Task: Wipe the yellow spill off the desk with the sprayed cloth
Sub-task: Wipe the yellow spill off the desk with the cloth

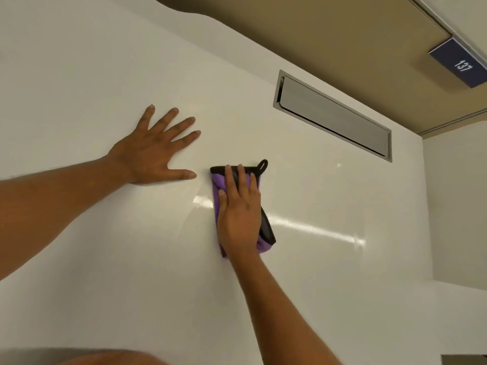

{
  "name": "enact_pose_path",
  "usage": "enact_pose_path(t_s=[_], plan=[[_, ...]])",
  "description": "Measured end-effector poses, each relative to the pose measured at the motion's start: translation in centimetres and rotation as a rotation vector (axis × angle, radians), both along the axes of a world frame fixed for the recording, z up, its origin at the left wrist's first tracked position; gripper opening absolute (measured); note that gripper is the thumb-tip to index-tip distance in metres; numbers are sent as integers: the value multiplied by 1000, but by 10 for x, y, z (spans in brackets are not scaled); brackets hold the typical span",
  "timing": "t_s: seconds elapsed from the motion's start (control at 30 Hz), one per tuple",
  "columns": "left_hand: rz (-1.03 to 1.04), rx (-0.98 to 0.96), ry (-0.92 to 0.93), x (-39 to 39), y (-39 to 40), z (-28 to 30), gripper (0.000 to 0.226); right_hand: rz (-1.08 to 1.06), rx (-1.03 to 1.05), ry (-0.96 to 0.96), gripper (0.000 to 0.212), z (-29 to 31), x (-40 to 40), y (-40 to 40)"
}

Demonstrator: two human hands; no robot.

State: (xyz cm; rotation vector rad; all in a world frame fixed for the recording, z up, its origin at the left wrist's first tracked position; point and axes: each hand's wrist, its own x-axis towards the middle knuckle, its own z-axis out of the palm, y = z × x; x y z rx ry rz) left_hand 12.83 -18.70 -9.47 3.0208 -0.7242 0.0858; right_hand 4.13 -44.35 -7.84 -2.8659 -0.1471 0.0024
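A folded purple cloth [217, 188] with black trim and a black hanging loop lies flat on the white desk [105, 246], near its middle. My right hand [241, 212] presses down on top of the cloth, palm flat, fingers pointing away from me. My left hand [155, 151] rests flat on the desk to the left of the cloth, fingers spread, holding nothing. No yellow spill shows on the desk; a wet sheen glints beside the cloth. Anything beneath the cloth is hidden.
A grey metal cable flap [333, 114] is set into the desk beyond the cloth. A tan partition [316, 32] runs along the far edge, with a blue tag marked 137 [459, 63] at the upper right. A white side panel [453, 206] stands at the right.
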Motion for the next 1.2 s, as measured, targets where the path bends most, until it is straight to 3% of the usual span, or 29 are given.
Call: enact_pose_path(t_s=[0.1,0.2,0.37,0.47,0.6,0.77,0.87,0.97,1.07,1.2], plan=[[4,11,-14,-1,-1,0,103,19,7,36,53,-2,-88,-6],[6,17,3,-2,-2,1,104,12,-25,49,53,3,-113,-54],[6,10,2,-4,-1,2,105,-351,41,30,51,16,-8,-150],[6,11,25,-5,-1,4,106,-458,28,12,51,14,65,-157],[3,15,34,-3,-2,4,106,-314,-17,-26,51,10,82,-94],[6,-16,47,-3,-1,2,107,56,-65,-123,47,1,-33,-9],[10,-11,46,-3,-1,2,106,118,-39,10,50,4,-126,-7],[13,-3,52,-1,-1,0,105,195,-49,94,51,9,-161,-54],[18,-8,56,-1,1,-1,104,153,-40,100,51,14,-123,-119],[19,3,49,-3,-1,1,105,-136,40,116,55,22,-10,-170]])
